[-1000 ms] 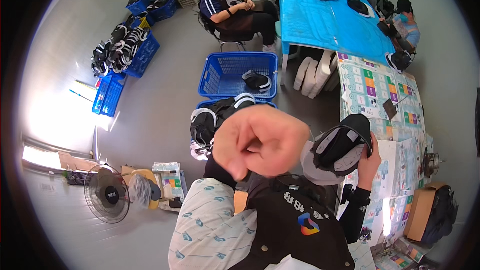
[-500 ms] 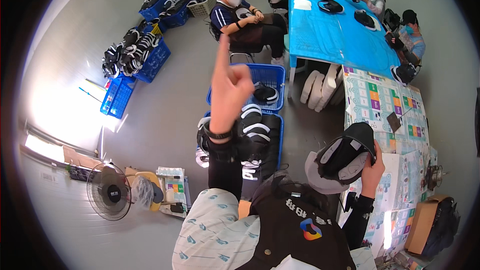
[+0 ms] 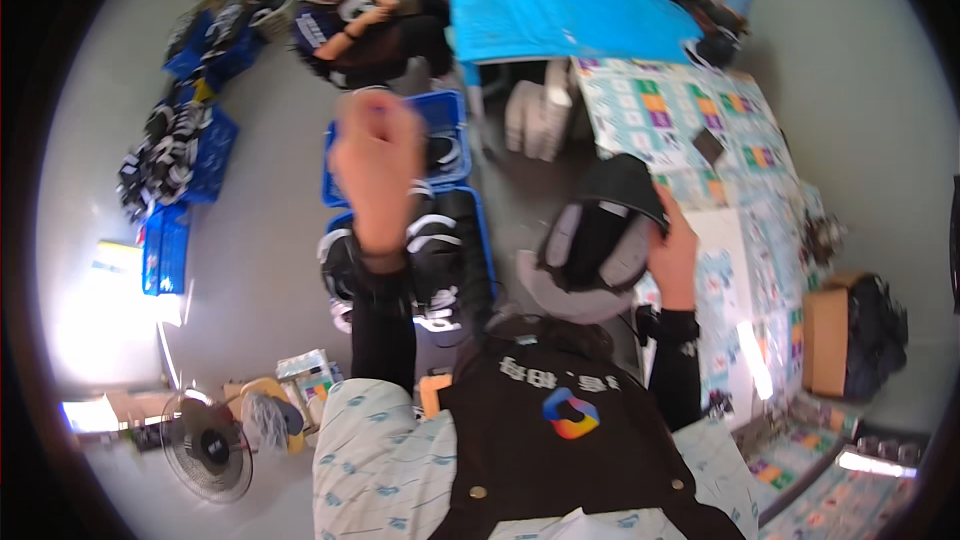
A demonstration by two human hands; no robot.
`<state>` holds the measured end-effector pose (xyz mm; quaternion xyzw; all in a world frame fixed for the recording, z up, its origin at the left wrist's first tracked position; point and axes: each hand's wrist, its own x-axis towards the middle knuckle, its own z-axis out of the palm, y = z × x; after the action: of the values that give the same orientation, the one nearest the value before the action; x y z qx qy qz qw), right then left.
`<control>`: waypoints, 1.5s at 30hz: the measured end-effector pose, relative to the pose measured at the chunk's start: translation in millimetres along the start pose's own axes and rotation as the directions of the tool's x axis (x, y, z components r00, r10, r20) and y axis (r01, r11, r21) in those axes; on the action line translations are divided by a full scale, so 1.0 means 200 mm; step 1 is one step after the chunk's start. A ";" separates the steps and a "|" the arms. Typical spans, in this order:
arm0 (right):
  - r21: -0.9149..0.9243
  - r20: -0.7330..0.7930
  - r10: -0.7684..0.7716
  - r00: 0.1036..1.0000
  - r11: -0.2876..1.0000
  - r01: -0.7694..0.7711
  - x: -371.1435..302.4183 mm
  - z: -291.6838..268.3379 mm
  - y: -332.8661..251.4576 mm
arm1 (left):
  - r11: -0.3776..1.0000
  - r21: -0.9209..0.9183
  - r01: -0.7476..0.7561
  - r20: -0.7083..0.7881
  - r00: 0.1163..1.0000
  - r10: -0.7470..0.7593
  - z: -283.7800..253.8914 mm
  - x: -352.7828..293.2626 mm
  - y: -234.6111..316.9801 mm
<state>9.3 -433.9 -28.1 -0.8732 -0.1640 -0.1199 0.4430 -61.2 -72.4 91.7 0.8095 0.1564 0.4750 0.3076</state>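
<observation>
My right hand (image 3: 676, 252) grips the edge of a black, cap-like piece (image 3: 605, 225) with a curved grey brim and two light grey pads inside. The hollow side faces up toward me, and the fingers behind it are partly hidden. Out to the left, above the blue baskets, my left hand (image 3: 380, 170) is raised with its fingers curled in. Motion blurs that hand, and whatever may be between the fingers does not show.
Below my left arm stands a blue basket (image 3: 478, 230) of black-and-white pieces; another blue basket (image 3: 462, 105) lies beyond. A patterned table (image 3: 690, 110) runs along the right, joining a blue-covered table (image 3: 550, 10). A seated person (image 3: 345, 25) works ahead-left. A fan (image 3: 207, 445) stands lower left.
The whole view has shifted, so the room sits further left and higher. My left index finger, stretched upward before, is now curled in. My right hand still holds the cap-like piece.
</observation>
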 end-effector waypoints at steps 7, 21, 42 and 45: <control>-0.104 -0.043 -0.089 0.995 0.991 0.084 -0.04 0.02 -0.05 | 0.825 -0.521 -0.221 0.485 0.718 0.499 0.36 -0.40 0.13; 0.040 0.051 -0.087 0.995 0.996 0.085 -0.11 -0.08 -0.05 | 0.862 -0.502 -0.067 0.588 0.704 0.397 0.56 -0.60 0.10; 0.070 0.188 -0.228 0.955 0.973 0.218 -0.04 -0.21 -0.26 | 0.692 -0.225 0.686 0.947 0.321 -0.010 0.62 -0.49 0.14; -0.387 0.167 -0.375 0.912 0.825 0.410 -0.03 -0.10 -0.16 | 0.635 -0.260 0.727 0.963 0.243 0.116 0.67 -0.52 0.19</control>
<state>-10.6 -433.9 4.0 -0.8985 -0.3293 -0.2041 0.2063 1.5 -204.9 -0.8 0.6910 -0.0645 -0.1438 0.7054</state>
